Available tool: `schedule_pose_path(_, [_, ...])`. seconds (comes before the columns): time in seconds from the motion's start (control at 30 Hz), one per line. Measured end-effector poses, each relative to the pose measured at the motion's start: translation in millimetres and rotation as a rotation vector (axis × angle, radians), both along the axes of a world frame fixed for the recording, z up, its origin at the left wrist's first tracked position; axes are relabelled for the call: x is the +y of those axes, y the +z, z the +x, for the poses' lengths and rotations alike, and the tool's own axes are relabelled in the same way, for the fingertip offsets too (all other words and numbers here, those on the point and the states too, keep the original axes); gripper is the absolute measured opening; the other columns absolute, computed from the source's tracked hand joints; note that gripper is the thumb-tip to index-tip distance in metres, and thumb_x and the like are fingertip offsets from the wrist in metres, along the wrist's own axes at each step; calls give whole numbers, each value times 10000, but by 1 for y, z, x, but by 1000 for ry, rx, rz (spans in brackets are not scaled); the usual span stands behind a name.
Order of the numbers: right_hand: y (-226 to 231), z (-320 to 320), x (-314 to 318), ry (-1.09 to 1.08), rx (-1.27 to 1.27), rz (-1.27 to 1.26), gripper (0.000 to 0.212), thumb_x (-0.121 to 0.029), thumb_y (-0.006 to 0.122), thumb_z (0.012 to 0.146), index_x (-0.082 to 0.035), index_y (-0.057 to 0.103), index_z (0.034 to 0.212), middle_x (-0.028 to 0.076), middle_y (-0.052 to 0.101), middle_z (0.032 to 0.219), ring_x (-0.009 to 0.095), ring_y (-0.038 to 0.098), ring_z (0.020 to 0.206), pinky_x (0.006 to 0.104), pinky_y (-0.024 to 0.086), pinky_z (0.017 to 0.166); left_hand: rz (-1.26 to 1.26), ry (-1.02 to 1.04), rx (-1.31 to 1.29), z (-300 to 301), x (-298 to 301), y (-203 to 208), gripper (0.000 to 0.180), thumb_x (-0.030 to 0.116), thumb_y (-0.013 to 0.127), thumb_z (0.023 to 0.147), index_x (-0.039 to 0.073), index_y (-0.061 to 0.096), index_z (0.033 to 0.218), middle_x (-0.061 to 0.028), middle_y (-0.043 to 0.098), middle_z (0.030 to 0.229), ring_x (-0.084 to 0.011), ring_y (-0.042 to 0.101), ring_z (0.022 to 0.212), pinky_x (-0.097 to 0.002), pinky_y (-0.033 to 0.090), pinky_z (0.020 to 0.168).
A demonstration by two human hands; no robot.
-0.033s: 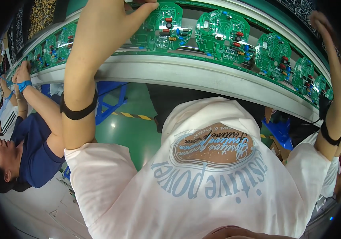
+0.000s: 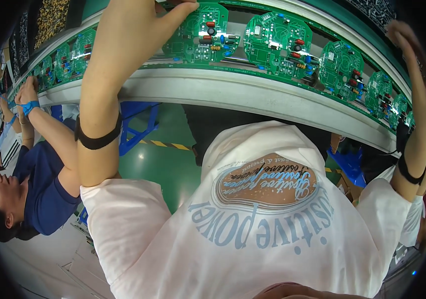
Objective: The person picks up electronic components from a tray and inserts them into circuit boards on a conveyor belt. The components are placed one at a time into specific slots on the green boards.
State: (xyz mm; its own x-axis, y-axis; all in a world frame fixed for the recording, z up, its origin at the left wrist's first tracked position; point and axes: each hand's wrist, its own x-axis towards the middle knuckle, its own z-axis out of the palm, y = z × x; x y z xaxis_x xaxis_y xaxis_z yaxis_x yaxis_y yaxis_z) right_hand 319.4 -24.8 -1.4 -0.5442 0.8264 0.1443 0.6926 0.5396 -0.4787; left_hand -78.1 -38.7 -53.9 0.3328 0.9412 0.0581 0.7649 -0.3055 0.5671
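On the near side, pale rail [image 2: 193, 82] running left to right. Past it, green board [image 2: 190, 42] in a row along the same line. Over its far edge, left hand [image 2: 133, 37], clearly the nearer: thumb outstretched, other fingers mostly cropped, board lying bodyward of this grip; any hold impossible to make out. Well rightward, right hand [image 2: 407, 40], near loose parts [image 2: 372, 11]; grip too blurred to read.
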Motion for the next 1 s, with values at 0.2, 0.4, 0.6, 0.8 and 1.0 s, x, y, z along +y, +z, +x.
schedule_pose_path(0.2, [-4, -7, -48, 42, 210, -143, 200, 31, 565, 1005, 74, 667, 1171, 180, 696, 1101, 262, 711, 985, 341, 563, 917, -74, 93, 4, 18, -5, 10, 94, 3, 750, 850, -59, 691, 889, -119, 695, 827, -177, 656, 729, -291, 518, 668])
schedule_pose_path(0.4, [-4, -14, -86, -148, 185, -144, 220, 49, 539, 1022, 80, 666, 1199, 184, 698, 1133, 245, 717, 1006, 328, 567, 942, -138, 155, -68, 19, -6, 9, 90, -3, 746, 869, -68, 691, 900, -113, 684, 829, -134, 644, 740, -274, 518, 670])
schedule_pose_path(0.6, [-22, -30, -99, -286, 540, -294, 203, 32, 565, 1001, 74, 668, 1171, 172, 711, 1110, 229, 728, 959, 326, 584, 886, -92, 89, -46, 22, -5, 8, 83, -4, 742, 865, -60, 695, 904, -127, 681, 857, -185, 669, 758, -296, 529, 675])
schedule_pose_path(0.8, [-54, -40, -81, -226, 950, -750, 243, -15, 610, 996, 69, 670, 1217, 161, 750, 1043, 217, 746, 961, 307, 595, 857, 375, -282, 483, 24, -12, 12, 203, 53, 643, 1005, -23, 720, 1177, -103, 759, 1054, -150, 727, 922, -230, 572, 804])
schedule_pose_path(1.0, [-57, -47, -80, -167, 947, -687, 232, 10, 603, 999, 78, 668, 1211, 161, 751, 1051, 219, 748, 976, 291, 600, 851, 443, -161, 304, 65, 18, 39, 174, 98, 762, 844, 2, 721, 983, -147, 702, 935, -340, 680, 913, -399, 544, 819])
